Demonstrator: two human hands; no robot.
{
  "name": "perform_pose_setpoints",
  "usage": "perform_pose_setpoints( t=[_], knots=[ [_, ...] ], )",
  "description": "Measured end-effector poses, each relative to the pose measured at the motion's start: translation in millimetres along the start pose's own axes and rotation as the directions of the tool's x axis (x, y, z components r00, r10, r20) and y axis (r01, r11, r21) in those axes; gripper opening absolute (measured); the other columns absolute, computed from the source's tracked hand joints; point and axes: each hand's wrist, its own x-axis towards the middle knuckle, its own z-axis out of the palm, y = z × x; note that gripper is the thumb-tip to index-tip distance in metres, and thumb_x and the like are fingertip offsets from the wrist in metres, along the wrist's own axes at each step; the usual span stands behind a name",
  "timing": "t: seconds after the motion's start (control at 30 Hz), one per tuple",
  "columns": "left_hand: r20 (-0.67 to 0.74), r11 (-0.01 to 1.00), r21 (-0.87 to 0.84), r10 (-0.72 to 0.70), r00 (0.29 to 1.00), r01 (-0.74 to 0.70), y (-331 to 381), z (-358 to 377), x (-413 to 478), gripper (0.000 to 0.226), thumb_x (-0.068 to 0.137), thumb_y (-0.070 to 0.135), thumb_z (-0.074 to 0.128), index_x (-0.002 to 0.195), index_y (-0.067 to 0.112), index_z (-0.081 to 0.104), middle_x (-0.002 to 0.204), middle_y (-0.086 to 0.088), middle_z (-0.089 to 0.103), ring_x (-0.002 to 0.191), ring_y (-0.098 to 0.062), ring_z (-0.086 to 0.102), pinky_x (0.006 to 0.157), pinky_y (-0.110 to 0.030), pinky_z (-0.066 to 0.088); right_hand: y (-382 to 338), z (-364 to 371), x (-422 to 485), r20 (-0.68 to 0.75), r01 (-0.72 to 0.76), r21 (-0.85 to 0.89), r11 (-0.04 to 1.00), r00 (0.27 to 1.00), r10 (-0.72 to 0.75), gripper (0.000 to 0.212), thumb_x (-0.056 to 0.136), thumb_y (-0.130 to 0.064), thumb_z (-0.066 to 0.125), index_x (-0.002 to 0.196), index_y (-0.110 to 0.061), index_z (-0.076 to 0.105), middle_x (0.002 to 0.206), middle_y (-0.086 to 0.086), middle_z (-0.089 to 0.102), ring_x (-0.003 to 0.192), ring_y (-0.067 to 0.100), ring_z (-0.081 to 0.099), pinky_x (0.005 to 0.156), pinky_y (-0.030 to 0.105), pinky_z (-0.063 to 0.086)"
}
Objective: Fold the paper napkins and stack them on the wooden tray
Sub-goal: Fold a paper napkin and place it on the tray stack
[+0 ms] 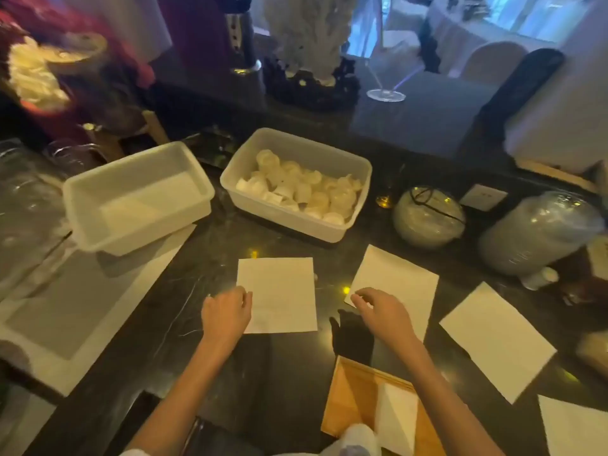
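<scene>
Worktop (197,274) of dark veined stone is carrying four unfolded paper napkins in a loose row.

Containers:
- Wooden tray (352,396) is sitting at the near edge, under the right forearm. It is holding one folded napkin (396,419), white, lying flat against its right side.
- Left plastic tub (138,195), white and rectangular, is resting tilted on a flat board. Its contents are looking pale and flat; cannot tell what they are.
- Centre plastic tub (296,182) is holding a heap of small white rounded pieces, too blurred to identify.
- Clip-top glass jar (427,215) is holding whitish material. Large lidded jar (539,232) beside it is showing grey contents.

Napkins:
- Centre napkin (279,294) is lying square to the viewer.
- Second napkin (398,281) is lying just right of it, rotated.
- Third napkin (496,340) is lying further right, and the fourth napkin (575,429) is lying at the near right corner.

Left grip (227,312) is touching the left edge of the centre napkin with bent fingers; cannot tell whether it is pinching the paper. Right grip (381,312) is pinching the near left corner of the second napkin.
</scene>
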Motion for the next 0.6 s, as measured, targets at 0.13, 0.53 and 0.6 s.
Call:
perform_pose_setpoints(
  t=[0.13,0.53,0.6],
  knots=[
    [0.070,0.973,-0.067,-0.215,0.974,0.220,-17.4,14.4,21.9,0.035,0.103,0.031,0.045,0.103,0.006,0.069,0.104,-0.016,0.076,0.099,-0.036,0.071,0.088,-0.041,0.049,-39.0,38.7,37.0,0.078,-0.113,0.026,0.993,0.991,0.111,0.025,0.099,-0.036,0.057,0.101,-0.016,0.073,0.098,0.004,0.075,0.078,0.014,0.066,0.080,0.032,0.059],
    [0.323,0.859,-0.207,-0.392,0.862,0.468,-26.3,68.9,32.0,0.041,0.101,0.032,0.053,0.130,0.002,0.053,0.136,-0.020,0.051,0.119,-0.039,0.060,0.101,-0.046,0.047,-63.3,119.9,59.1,0.137,-0.170,-0.242,0.955,0.969,0.208,0.030,0.101,-0.029,0.053,0.120,-0.008,0.063,0.118,0.010,0.069,0.107,0.029,0.069,0.085,0.037,0.057],
    [0.294,0.857,-0.235,-0.387,0.874,0.459,-26.0,74.8,28.6,0.033,0.102,0.027,0.051,0.123,0.003,0.058,0.130,-0.019,0.053,0.113,-0.038,0.060,0.101,-0.046,0.046,-60.4,124.2,58.3,0.160,-0.149,-0.213,0.966,0.970,0.185,0.026,0.102,-0.025,0.050,0.114,-0.008,0.065,0.109,0.009,0.070,0.101,0.027,0.069,0.080,0.034,0.056]
  ],
)
